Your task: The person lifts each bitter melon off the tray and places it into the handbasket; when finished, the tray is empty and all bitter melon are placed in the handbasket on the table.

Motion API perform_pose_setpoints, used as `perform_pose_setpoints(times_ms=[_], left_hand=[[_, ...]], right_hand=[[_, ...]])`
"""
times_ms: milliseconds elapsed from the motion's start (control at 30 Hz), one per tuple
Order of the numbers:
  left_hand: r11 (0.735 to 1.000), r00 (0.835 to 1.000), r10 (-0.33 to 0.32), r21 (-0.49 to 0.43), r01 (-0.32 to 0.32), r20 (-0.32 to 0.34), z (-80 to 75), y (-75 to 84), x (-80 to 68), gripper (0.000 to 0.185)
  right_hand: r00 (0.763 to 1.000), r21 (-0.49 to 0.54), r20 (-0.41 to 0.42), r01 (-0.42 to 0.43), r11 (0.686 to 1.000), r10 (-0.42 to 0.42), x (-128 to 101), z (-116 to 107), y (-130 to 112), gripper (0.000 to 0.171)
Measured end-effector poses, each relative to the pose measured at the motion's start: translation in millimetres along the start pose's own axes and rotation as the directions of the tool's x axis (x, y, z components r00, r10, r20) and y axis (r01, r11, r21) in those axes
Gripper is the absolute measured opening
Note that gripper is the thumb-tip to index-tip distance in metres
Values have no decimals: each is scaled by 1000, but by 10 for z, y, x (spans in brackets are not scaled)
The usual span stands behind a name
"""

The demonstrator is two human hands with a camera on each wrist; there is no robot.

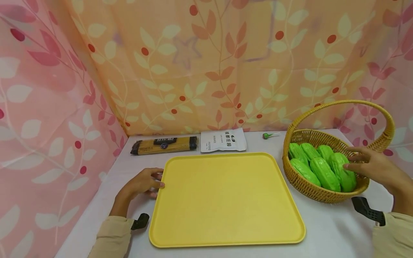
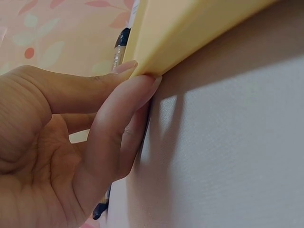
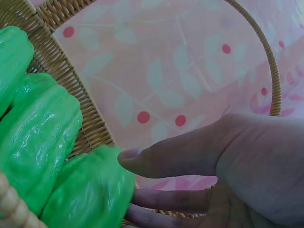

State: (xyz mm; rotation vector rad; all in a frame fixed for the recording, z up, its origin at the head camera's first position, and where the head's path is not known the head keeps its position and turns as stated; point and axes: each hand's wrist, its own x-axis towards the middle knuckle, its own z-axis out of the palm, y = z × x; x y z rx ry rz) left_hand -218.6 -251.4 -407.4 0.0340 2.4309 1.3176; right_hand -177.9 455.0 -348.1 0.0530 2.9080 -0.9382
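Observation:
My left hand (image 1: pixel 144 182) pinches the left edge of a yellow rectangular tray (image 1: pixel 226 200), thumb on the upper side and fingers beneath. In the left wrist view the tray's edge (image 2: pixel 190 35) slants above the white tabletop. At the right, a wicker basket (image 1: pixel 309 190) with a tall handle holds several glossy, ridged green gourds (image 1: pixel 324 173). My right hand (image 1: pixel 377 166) reaches over the basket's right side with its fingers fairly straight. In the right wrist view its thumb tip lies against the nearest gourd (image 3: pixel 90 190), and other fingertips pass behind that gourd's side.
Along the back of the table lie a pack of spaghetti (image 1: pixel 164 145), a white pouch with dark print (image 1: pixel 223 140) and a small green lollipop (image 1: pixel 266 135). Leaf-patterned cloth (image 1: pixel 193 71) hangs behind and at both sides. The basket handle (image 1: pixel 342 102) arches high near my right hand.

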Motion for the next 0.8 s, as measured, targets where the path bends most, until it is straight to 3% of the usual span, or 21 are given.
perform_pose_setpoints(times_ms=[233,500,667,800], left_hand=[[1000,1000,7,9,-7,-15,8,-12,-15,71],[995,996,84,48,-82,-41,-16,47,-50,64],[959,981,170,242,-144,-90,-17,180,-89,64],[923,973,213,346,-171,-87,47,315,-140,82]], right_hand=[[1000,-16,-29,-7,1000,6,-17,-28,-124,77],[982,-31,-174,70,997,-74,-100,-34,-384,73],[975,-38,-192,103,994,-108,-141,7,-623,73],[967,-26,-181,175,984,-177,-123,105,-788,68]])
